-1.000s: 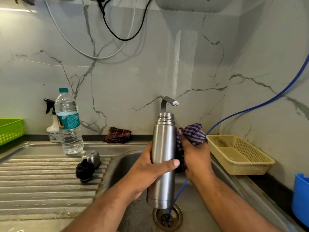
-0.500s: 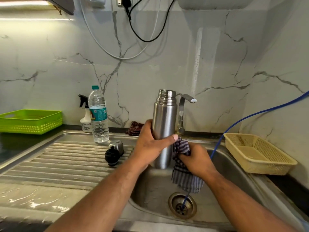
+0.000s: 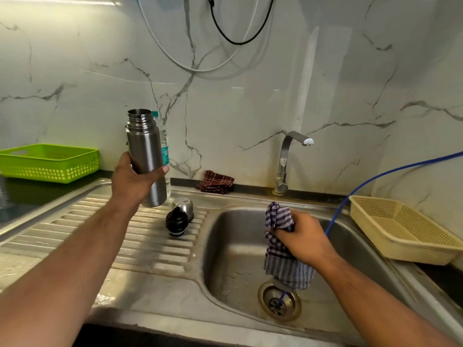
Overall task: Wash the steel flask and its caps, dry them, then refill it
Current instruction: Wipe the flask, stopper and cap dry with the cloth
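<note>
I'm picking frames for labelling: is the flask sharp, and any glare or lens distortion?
Head view: the flask is sharp, with soft highlights along its side; a light strip glares at top left; the wide lens bows the front edge of the sink.

This is a home kitchen. A steel sink [image 3: 250,246] with a tap [image 3: 285,161] sits under a marble wall [image 3: 250,101]. Plastic baskets, one green [image 3: 50,162] and one cream [image 3: 400,231], stand on both sides.
</note>
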### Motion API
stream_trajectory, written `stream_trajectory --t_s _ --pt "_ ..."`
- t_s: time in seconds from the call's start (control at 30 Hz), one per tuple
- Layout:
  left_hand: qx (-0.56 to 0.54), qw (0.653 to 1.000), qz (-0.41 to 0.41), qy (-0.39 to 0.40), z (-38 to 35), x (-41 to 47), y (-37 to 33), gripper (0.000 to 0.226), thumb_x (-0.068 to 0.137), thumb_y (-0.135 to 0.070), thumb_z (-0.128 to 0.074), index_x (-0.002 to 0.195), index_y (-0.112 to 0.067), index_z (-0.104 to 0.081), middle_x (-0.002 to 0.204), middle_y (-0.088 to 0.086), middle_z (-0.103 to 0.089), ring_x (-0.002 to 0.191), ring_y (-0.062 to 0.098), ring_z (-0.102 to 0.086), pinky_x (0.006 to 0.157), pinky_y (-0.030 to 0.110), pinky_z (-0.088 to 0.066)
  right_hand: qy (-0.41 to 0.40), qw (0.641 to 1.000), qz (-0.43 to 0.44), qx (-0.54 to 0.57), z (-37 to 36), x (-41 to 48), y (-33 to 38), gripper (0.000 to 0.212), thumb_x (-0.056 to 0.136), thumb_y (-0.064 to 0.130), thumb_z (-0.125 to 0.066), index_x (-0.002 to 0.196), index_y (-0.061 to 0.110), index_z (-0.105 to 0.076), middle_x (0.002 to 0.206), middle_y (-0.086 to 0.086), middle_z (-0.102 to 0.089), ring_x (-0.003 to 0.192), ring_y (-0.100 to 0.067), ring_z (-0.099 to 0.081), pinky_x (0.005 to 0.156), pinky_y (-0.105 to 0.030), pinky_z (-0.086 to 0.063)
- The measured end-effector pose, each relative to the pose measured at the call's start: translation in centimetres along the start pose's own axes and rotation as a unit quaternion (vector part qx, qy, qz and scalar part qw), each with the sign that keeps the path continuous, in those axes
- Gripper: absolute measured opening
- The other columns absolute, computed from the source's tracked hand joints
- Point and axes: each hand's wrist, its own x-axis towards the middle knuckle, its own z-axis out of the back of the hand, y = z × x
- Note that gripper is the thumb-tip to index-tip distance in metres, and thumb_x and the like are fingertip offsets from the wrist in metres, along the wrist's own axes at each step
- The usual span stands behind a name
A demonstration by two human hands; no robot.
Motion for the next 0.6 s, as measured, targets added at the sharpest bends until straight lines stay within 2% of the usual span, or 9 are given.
stream_trajectory --t_s 0.13,0.3,0.53,0.6 --pt "0.012 1.0 0.014 -0.004 -0.2 1.1 3.2 0.072 0.069 -0.029 -0.095 0.127 -0.021 -0.054 0.116 0.003 -0.064 0.107 0.026 -0.063 0.095 0.043 -0.054 0.008 1.0 0.0 -0.012 -0.3 0.1 -0.1 0.014 0.091 0.029 -0.074 0.087 0.039 -0.065 0.092 0.014 -0.071 0.089 0.003 -0.063 0.072 -0.013 -0.047" --pt "0.028 0.999 0.033 0.012 -0.3 1.7 5.2 0.073 0.066 -0.033 -0.096 0.126 -0.02 -0.056 0.115 0.004 -0.065 0.107 0.027 -0.064 0.098 0.05 -0.055 0.013 1.0 -0.013 -0.007 -0.6 0.3 -0.5 0.01 0.09 0.031 -0.075 0.092 0.038 -0.068 0.094 0.015 -0.072 0.089 0.005 -0.063 0.071 -0.012 -0.045" --pt "0.062 0.997 0.028 0.034 -0.4 1.2 5.0 0.08 0.071 -0.033 -0.093 0.137 -0.017 -0.05 0.123 0.004 -0.063 0.11 0.025 -0.061 0.098 0.044 -0.051 0.017 0.999 -0.029 -0.008 -0.6 0.4 -0.8 0.01 0.09 0.034 -0.075 0.09 0.039 -0.067 0.091 0.018 -0.072 0.088 0.006 -0.064 0.071 -0.013 -0.045" --pt "0.073 0.996 0.025 0.04 -0.3 1.1 4.9 0.088 0.071 -0.036 -0.093 0.141 -0.015 -0.045 0.13 0.007 -0.06 0.117 0.028 -0.059 0.1 0.043 -0.05 0.017 0.999 -0.03 -0.007 -0.6 0.4 -0.8 0.012 0.09 0.034 -0.075 0.09 0.041 -0.065 0.091 0.019 -0.071 0.088 0.006 -0.064 0.071 -0.012 -0.045"
